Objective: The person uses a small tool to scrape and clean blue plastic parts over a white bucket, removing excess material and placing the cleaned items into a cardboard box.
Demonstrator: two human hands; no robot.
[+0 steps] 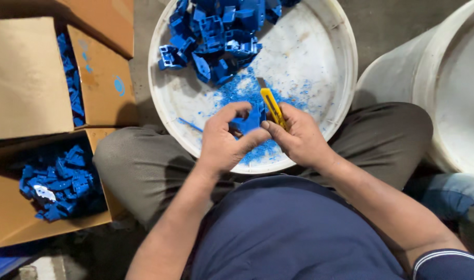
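The left hand (pixel 224 139) is pinching a small blue plastic part (pixel 249 123) while the right hand (pixel 298 136) is gripping a yellow utility knife (pixel 272 105), blade pointing to 11 o'clock. This looks like trimming in progress (blue shavings (pixel 247 93) are littering the white tub (pixel 340 78)). More blue parts (pixel 216 41) are lying at 12 o'clock; cardboard boxes (pixel 50 202) at 9 are crowding the left, and the tub's near rim is sitting just under the wrists.

Bare basin floor (pixel 309 57) right of the blue parts heap (pixel 216 36); cardboard boxes (pixel 35 78) crowding the left.
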